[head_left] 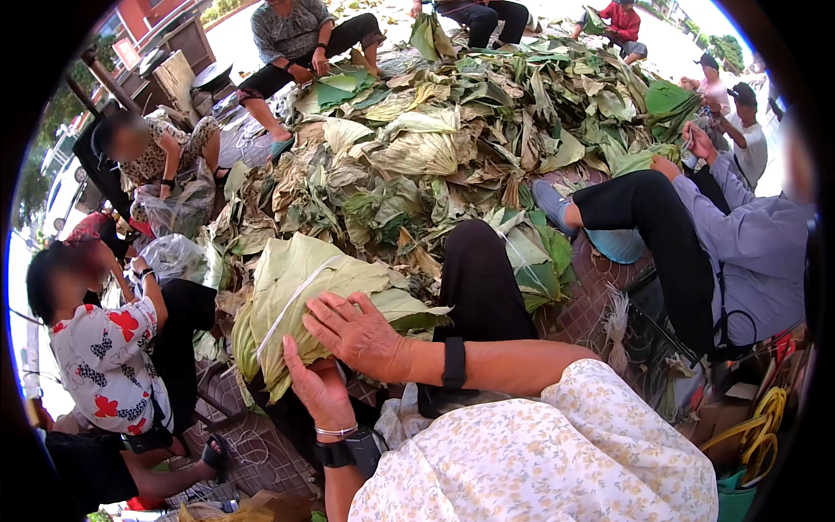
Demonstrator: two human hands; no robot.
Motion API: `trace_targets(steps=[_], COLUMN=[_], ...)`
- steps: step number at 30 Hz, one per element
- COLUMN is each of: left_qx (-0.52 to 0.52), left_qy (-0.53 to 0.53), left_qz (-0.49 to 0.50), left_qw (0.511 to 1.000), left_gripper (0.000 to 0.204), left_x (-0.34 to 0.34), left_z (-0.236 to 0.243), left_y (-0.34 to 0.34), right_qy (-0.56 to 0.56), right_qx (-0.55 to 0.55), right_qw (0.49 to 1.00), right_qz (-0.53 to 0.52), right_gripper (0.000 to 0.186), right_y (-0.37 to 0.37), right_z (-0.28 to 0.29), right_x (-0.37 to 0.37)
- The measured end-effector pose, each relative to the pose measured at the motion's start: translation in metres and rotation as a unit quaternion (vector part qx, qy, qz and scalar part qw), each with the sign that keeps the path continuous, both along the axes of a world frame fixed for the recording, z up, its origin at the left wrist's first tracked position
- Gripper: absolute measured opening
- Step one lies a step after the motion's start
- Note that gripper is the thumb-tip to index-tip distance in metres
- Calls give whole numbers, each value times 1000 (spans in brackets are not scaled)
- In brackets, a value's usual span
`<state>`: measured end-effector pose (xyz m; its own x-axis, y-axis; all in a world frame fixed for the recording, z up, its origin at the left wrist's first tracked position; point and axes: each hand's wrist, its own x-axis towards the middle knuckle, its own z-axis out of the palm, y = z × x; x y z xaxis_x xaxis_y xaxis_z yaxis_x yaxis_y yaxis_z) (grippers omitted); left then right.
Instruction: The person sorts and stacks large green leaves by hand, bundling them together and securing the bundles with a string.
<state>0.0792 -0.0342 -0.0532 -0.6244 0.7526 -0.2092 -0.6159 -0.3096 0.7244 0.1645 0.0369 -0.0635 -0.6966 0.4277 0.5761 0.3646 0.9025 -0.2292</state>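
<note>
Evenness seemed to us the key to handling the leaf bundle (326, 274) well: its broad, pale green leaves lay folded in layers, with a white tie (300, 290) running slantwise across them. We judged it best to press the layers flat with a broad palm, to back them up from the near side, and to go gently, since the dry-looking edges would probably split under a hard pull. Keeping the tie straight and clear of the loose leaf tips seemed wise too. Our right hand (358, 337) lay open, palm down, on the bundle's near part, fingers reaching toward the tie and clasping nothing that we could make out. Our left hand (323, 396) was lower, at the bundle's near edge, one digit pointing up beside the tie; the rest of it was partly hidden, so we could not tell whether it gripped the leaves. The bundle lay mostly beyond both hands, left of our raised knee (478, 274) and by the near left edge of the leaf pile (417, 150); what bore its weight was hidden.
</note>
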Motion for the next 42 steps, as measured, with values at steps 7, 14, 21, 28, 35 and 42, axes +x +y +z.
trace_targets(steps=[7, 14, 21, 28, 35, 42], left_qx=[82, 35, 44, 33, 32, 42], left_qy=[-15, 14, 11, 44, 41, 49], left_qz=[-78, 57, 25, 31, 2, -18], left_qw=[993, 998, 999, 998, 999, 998], left_gripper=[41, 43, 43, 45, 51, 51], left_x=[-19, -20, -21, -15, -11, -10], left_z=[-16, -4, -8, -13, -24, -23], left_y=[-16, -8, -10, -10, -11, -10], right_qy=[62, 198, 209, 282, 318, 387], right_qx=[-100, -336, -657, -827, -860, -876], right_qw=[981, 911, 722, 483, 398, 267], right_qz=[152, 132, 52, 65, 27, 106], right_gripper=[41, 26, 20, 24, 26, 32], right_y=[-18, 1, 15, 14, 3, 5], right_z=[27, 9, 5, 2, -3, -3], right_x=[17, 52, 56, 43, 43, 44])
